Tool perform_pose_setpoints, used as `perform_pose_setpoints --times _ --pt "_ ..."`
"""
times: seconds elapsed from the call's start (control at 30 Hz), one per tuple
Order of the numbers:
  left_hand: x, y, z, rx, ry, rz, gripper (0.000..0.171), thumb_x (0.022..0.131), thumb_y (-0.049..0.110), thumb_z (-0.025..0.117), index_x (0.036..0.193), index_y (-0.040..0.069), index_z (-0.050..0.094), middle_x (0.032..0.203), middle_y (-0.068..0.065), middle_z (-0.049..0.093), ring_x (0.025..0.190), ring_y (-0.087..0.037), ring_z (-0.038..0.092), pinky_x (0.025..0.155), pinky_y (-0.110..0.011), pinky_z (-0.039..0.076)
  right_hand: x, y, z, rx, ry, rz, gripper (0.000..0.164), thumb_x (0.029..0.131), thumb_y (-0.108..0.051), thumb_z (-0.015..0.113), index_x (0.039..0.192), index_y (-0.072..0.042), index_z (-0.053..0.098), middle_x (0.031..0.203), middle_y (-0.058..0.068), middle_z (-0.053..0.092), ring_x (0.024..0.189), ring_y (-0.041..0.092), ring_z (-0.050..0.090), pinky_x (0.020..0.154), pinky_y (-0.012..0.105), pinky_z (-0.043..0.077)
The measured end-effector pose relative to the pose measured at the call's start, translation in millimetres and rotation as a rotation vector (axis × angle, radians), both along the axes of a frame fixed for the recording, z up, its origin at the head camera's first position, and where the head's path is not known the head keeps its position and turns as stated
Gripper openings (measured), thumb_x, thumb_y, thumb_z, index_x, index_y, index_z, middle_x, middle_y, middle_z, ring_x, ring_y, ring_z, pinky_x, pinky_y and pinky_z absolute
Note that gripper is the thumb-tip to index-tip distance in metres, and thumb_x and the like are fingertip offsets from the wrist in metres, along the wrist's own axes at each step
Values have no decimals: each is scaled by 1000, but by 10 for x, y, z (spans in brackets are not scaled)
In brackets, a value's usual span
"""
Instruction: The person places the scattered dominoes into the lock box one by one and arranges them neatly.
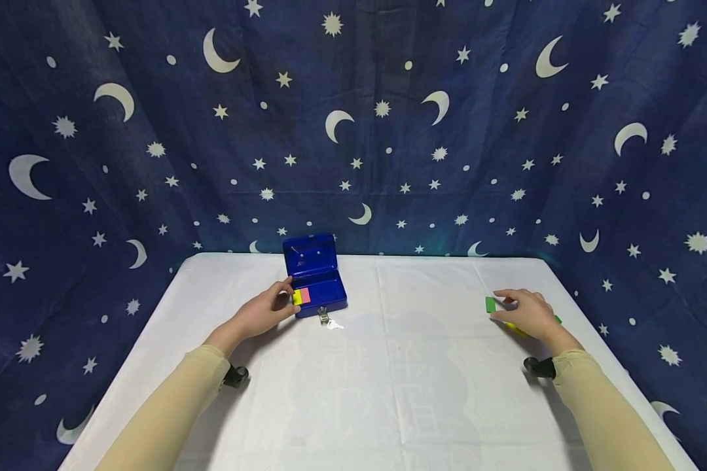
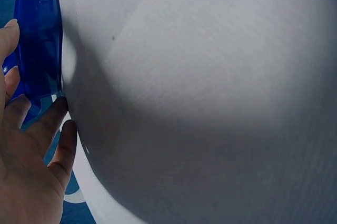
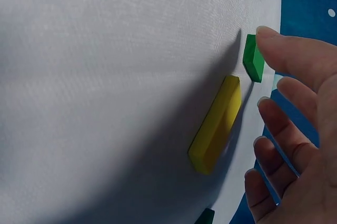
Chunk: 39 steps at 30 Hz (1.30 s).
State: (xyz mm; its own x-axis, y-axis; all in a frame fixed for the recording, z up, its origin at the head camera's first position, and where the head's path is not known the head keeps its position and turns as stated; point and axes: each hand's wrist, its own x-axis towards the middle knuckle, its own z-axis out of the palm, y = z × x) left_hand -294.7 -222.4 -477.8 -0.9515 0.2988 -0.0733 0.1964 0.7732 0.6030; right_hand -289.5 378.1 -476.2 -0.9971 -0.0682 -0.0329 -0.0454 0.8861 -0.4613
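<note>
My left hand (image 1: pixel 263 314) is at the left edge of the box (image 1: pixel 336 306). I can't tell if it grips anything or only touches. The box sits toward the table's (image 1: pixel 377 366) far edge, left of the middle. A bump there could make the yellow block (image 1: pixel 297 297) and pink block (image 1: pixel 305 296) slip. My right hand (image 1: pixel 530 313) is loose, thumb and fingers spread around the green block (image 1: pixel 490 305), toward the table's right edge. A crooked push could tip it. The yellow bar (image 3: pixel 215 126) lies close by, so my low fingers could knock it.
</note>
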Motion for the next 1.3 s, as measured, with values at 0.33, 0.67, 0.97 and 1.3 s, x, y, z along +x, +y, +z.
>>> perform_pose_setpoints --times 0.33,0.67,0.97,1.3 --pt "7 2 16 -5 -10 2 47 97 52 63 126 17 50 168 -3 21 145 -35 38 113 -60 32 -10 -12 30 -15 -69 -28 69 88 -40 77 142 -2 55 127 27 57 112 44 41 90 62 35" --pt "12 1 17 -5 -14 6 48 97 53 63 126 18 50 168 -1 22 145 -34 39 113 -58 33 -31 10 31 -38 -101 -32 67 90 -38 76 141 -1 54 125 26 58 109 41 41 86 57 40" --pt "-2 -2 13 -14 -9 12 47 97 55 62 126 19 49 168 0 22 145 -33 38 113 -59 33 -47 22 5 -38 -91 -32 66 89 -37 76 141 -2 56 125 26 58 108 40 41 85 54 41" --pt "5 -5 11 -8 -12 3 48 97 54 62 126 18 49 168 -1 20 146 -34 37 114 -59 31 -37 12 2 -39 -79 -27 66 89 -38 77 139 -1 57 124 27 59 109 40 41 85 55 42"
